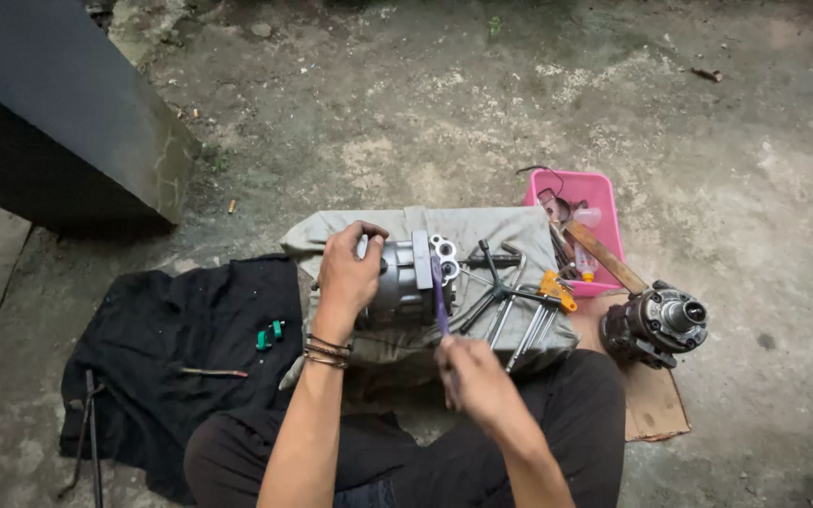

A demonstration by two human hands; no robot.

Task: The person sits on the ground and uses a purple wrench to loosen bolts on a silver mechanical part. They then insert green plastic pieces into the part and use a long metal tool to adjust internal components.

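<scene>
My left hand (350, 268) is closed over the top of the grey metal compressor body (405, 282), which lies on its side on a grey cloth (482, 230) spread on the concrete floor (425, 122). My right hand (470, 376), at six o'clock from the compressor, is wrapped tight round a purple-handled tool (438, 299) whose upper end reaches the compressor's flanged end plate (433, 256). At three o'clock from the compressor, spanners and a cross wrench (501, 292) lie on the same cloth. Further toward three o'clock sits a second metal housing (656, 325) on cardboard (656, 404), with a pink tray (595, 193) at its eleven o'clock. At nine o'clock a black cloth (162, 339) carries a small green part (270, 333).
</scene>
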